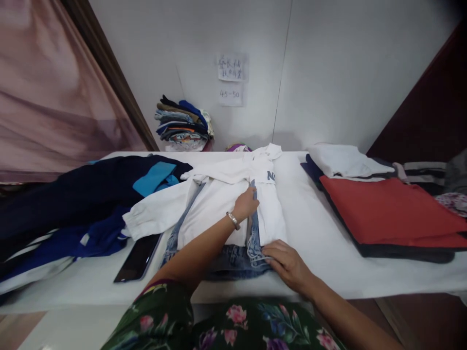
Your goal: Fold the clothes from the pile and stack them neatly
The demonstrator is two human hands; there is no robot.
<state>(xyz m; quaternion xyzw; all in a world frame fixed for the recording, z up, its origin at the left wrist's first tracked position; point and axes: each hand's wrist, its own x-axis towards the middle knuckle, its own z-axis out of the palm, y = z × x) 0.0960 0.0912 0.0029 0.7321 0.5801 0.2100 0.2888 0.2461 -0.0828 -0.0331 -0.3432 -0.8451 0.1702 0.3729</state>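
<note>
A white and blue denim jacket point(209, 211) lies on the table in front of me, its front partly folded over. Its hood points to the wall, dark lettering shows near the upper right, and one white sleeve stretches out to the left. My left hand point(245, 206) is closed on the denim front edge, in the upper middle of the jacket. Down at the frayed lower right corner, my right hand point(286, 262) pinches the hem between thumb and fingers. The fingertips of both hands are partly hidden by cloth.
A phone point(137, 259) lies left of the jacket, beside a heap of dark and blue clothes point(83, 194). On the right is a folded pile topped with red point(394, 209) and white cloth point(343, 159). Stacked clothes point(184, 124) stand against the wall, left of paper notes point(231, 80).
</note>
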